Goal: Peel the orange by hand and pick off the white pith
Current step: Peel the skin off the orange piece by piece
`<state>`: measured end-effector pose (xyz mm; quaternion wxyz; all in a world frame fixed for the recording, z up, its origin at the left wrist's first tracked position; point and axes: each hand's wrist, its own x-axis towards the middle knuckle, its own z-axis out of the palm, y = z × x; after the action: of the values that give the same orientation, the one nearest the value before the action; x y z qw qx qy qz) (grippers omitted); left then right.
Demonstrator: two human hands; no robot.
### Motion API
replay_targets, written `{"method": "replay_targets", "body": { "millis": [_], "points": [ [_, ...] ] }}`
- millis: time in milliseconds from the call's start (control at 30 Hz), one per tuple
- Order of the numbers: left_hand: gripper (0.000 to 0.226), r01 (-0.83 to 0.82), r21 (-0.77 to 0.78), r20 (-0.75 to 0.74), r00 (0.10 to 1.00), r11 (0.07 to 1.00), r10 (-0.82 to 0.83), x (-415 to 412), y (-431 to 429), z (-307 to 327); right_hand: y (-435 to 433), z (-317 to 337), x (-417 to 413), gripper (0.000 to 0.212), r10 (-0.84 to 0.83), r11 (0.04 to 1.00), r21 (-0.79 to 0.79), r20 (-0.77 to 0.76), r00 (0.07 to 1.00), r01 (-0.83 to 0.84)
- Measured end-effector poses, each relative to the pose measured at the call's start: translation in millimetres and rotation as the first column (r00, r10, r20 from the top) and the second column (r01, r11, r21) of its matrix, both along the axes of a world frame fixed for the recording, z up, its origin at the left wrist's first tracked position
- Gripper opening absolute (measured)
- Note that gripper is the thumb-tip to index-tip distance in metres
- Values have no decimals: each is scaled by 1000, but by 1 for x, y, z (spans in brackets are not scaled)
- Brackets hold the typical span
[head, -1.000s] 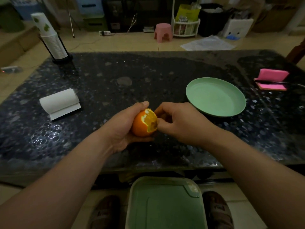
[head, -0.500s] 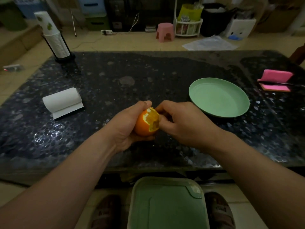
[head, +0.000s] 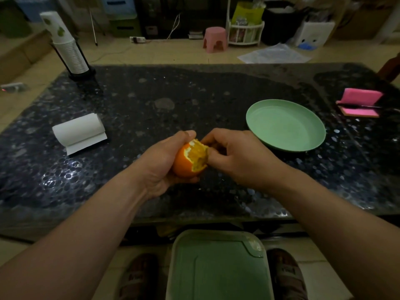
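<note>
An orange sits in my left hand, whose fingers and thumb curl round it above the dark table. Its upper right side is bare of peel, showing yellow flesh with a ragged white rim. My right hand is pressed against that bare patch, fingers curled and pinching at the peel's edge; what lies under its fingertips is hidden.
A pale green plate lies to the right of my hands. A paper roll is at the left, a cup stack at the far left, a pink sponge at the far right. A green bin stands on the floor between two feet.
The bare patch on the orange has grown a little. My right hand's fingers have shifted along the peel's edge. Both hands have stayed in much the same place.
</note>
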<state>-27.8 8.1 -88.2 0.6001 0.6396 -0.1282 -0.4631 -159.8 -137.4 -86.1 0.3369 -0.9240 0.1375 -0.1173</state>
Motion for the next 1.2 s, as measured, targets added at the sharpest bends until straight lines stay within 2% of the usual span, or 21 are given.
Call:
{"method": "replay_targets", "body": {
  "millis": [100, 200, 433, 600, 700, 800, 900, 967, 1000, 1067, 1100, 1133, 1200],
  "points": [
    [33, 14, -8, 24, 1000, 1000, -14, -2, -1, 0, 0, 1, 0, 17, 19, 998, -52, -31, 999, -21],
    [32, 27, -35, 44, 999, 999, -25, -5, -2, -1, -1, 2, 0, 10, -4, 998, -66, -5, 1000, 4],
    [35, 108, -53, 12, 994, 993, -107, -7, 2, 4, -9, 4, -4, 14, -2, 995, 101, 39, 999, -2],
    [48, 69, -63, -67, 995, 996, -73, 0, 3, 8, -9, 5, -6, 10, -11, 981, 192, 93, 996, -7],
    [61, 15, -57, -84, 996, 998, -20, 0, 0, 6, -6, -1, -4, 8, -76, 987, 149, 102, 992, 60],
    [57, -30, -63, -117, 993, 998, 23, -2, -1, 3, -5, -4, 0, 8, -153, 984, 106, 115, 981, 141],
    [45, -59, -34, -133, 990, 998, 54, -2, 0, 1, -4, -5, 1, 12, -136, 974, 198, 105, 985, 113],
    [40, -49, -18, -140, 989, 999, 46, -1, 2, 1, -2, -5, 3, 13, -107, 945, 319, 92, 990, 73],
    [40, -38, -22, -148, 988, 999, 34, 0, 4, 1, -2, -5, 4, 14, -100, 905, 421, 86, 991, 55],
    [43, -27, -37, -171, 985, 999, 21, 3, 6, 1, -3, -6, 8, 17, -99, 764, 645, 67, 993, 33],
    [44, -33, -39, -179, 983, 999, 25, 4, 7, 1, -5, -8, 10, 19, -106, 718, 695, 46, 993, 44],
    [46, -45, -36, -185, 982, 998, 38, 5, 7, 0, -8, -11, 13, 22, -117, 722, 688, 17, 993, 74],
    [55, -82, -15, -188, 979, 997, 78, 7, 7, -1, -14, -23, 19, 21, -160, 843, 510, -61, 985, 168]
  ]
}}
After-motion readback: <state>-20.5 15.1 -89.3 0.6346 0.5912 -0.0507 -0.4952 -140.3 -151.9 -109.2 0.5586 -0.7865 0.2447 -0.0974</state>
